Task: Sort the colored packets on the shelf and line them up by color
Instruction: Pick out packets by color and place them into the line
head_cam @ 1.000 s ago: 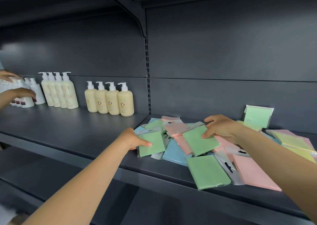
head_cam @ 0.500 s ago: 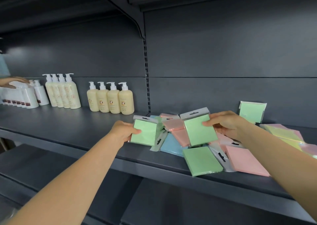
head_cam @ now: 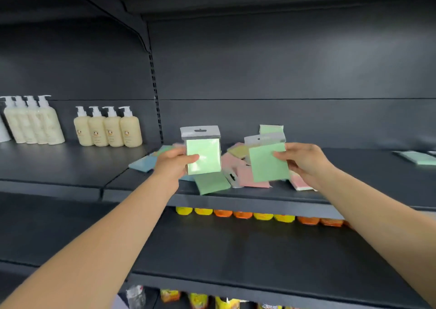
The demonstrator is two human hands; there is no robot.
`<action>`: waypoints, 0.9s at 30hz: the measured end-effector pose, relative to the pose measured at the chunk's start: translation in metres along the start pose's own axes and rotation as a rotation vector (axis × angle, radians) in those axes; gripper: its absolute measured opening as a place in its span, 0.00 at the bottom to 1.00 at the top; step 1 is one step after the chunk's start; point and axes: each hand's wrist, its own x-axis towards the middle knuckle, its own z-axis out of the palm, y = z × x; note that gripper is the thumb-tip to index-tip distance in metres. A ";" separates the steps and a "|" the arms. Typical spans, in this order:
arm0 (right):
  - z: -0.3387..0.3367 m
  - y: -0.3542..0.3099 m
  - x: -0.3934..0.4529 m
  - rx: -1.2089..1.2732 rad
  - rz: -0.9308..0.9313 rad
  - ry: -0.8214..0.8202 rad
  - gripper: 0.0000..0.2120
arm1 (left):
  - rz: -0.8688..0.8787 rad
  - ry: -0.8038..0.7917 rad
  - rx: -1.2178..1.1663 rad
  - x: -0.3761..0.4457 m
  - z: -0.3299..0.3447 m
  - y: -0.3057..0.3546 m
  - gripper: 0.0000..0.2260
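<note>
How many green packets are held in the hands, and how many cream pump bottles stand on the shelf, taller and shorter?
Green packets held: 2, one in the left hand, one in the right hand
Taller cream pump bottles: 4
Shorter cream pump bottles: 4
Total: 10

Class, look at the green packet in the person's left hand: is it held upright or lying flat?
Upright. The left hand holds the green packet with its grey hang tab on top, above the shelf.
</note>
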 end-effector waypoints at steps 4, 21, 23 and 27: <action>-0.053 -0.007 -0.033 0.015 -0.005 0.038 0.12 | -0.019 -0.039 -0.036 -0.032 0.055 -0.011 0.13; -0.291 -0.034 -0.035 0.019 -0.066 0.194 0.10 | -0.090 -0.234 -0.097 -0.076 0.304 -0.043 0.14; -0.323 -0.039 -0.020 -0.013 -0.071 0.174 0.09 | -0.087 -0.230 -0.114 -0.072 0.340 -0.051 0.12; -0.383 -0.049 0.009 -0.054 -0.076 0.150 0.07 | -0.089 -0.200 -0.120 -0.065 0.409 -0.071 0.13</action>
